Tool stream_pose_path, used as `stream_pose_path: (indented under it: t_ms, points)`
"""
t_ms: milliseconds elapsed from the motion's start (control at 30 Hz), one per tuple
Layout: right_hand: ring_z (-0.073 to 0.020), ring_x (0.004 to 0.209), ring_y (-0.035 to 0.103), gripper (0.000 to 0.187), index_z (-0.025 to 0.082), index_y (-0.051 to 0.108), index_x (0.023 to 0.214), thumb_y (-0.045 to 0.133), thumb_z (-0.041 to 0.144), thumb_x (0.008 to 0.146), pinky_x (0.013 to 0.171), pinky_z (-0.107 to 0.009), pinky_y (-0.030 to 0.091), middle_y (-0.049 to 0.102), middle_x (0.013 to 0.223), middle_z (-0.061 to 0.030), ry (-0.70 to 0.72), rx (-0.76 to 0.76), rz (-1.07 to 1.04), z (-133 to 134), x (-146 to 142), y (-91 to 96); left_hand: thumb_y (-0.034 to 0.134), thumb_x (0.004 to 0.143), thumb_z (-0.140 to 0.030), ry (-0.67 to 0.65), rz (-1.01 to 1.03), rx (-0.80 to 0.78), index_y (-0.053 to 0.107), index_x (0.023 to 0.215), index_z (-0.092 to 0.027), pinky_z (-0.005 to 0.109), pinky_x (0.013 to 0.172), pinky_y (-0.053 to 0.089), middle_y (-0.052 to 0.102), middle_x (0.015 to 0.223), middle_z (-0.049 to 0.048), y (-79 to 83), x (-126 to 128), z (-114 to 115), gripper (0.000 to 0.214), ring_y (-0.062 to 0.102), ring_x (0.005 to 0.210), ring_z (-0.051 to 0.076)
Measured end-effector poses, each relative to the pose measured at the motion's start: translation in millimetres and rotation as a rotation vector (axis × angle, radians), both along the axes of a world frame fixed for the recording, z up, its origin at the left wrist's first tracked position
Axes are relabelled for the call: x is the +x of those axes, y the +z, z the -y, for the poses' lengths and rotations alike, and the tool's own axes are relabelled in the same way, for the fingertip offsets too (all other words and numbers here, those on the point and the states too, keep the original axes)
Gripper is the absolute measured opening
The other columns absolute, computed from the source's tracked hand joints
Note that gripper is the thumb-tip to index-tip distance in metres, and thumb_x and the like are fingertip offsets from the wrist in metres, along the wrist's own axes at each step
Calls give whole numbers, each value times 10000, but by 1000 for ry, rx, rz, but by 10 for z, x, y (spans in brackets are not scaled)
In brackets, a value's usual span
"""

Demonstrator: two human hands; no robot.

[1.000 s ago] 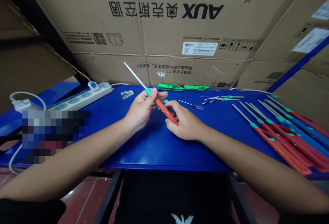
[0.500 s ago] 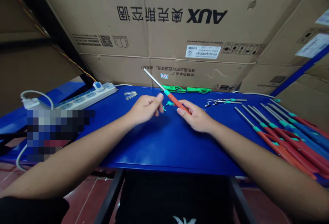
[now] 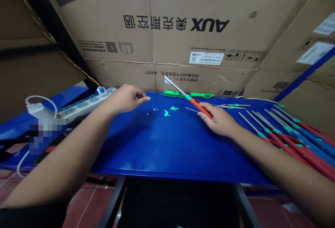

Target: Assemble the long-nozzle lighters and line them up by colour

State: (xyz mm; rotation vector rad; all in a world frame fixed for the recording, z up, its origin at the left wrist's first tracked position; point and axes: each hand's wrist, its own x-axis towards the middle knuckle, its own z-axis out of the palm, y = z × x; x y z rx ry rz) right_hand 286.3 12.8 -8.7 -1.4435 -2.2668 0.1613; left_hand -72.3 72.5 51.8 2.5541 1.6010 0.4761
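Observation:
My right hand [image 3: 218, 118] grips an orange long-reach lighter [image 3: 200, 107] by its body. Its metal tube points up and to the left, with a teal collar at the base. A thin metal rod [image 3: 191, 109] shows beside that hand; I cannot tell whether it is held or lying on the table. My left hand [image 3: 127, 99] is over the back left of the table with fingers pinched together; what they hold, if anything, is hidden. Between the hands lie two teal plastic pieces [image 3: 166, 113] and several tiny parts [image 3: 154, 109].
Two green lighter shells [image 3: 176, 93] lie along the cardboard box [image 3: 157, 46] at the back. Several red, orange and blue lighters [image 3: 295, 144] are lined up on the right, near metal tubes with wires [image 3: 235, 106]. A power strip [image 3: 75, 108] sits at left on the blue table [image 3: 162, 151].
My left hand has moved left and away from the lighter, towards where the clear plastic pieces lay. My right hand has shifted slightly right and down with the lighter, uncovering the teal pieces.

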Motion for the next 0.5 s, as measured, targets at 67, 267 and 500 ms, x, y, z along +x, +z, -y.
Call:
stream_pose_path:
  t_ms: [67, 267, 500]
  points:
    - [-275, 888, 686, 461, 213, 542, 1374, 448, 445, 988, 706, -370, 486, 731, 1136, -118, -45, 34, 4, 16, 54, -30, 682, 760, -466, 59, -87, -105, 786, 846, -244, 269, 678, 404, 770, 829, 21, -34, -103, -129, 259, 658, 740, 203]
    - [-263, 910, 670, 476, 226, 525, 1398, 453, 470, 996, 784, -394, 501, 714, 1113, -106, -45, 31, -69, 11, 127, -89, 713, 701, -448, 1, -146, -366, 778, 837, -243, 243, 677, 400, 774, 877, 27, -341, -19, -278, 255, 656, 771, 186]
    - [-211, 982, 619, 420, 293, 614, 1375, 542, 398, 975, 900, -381, 502, 610, 1128, -88, 346, -86, -5, 35, 314, -31, 614, 810, -425, 99, -46, -175, 764, 962, -212, 269, 702, 400, 764, 948, 61, -359, 3, -355, 302, 643, 799, 193]
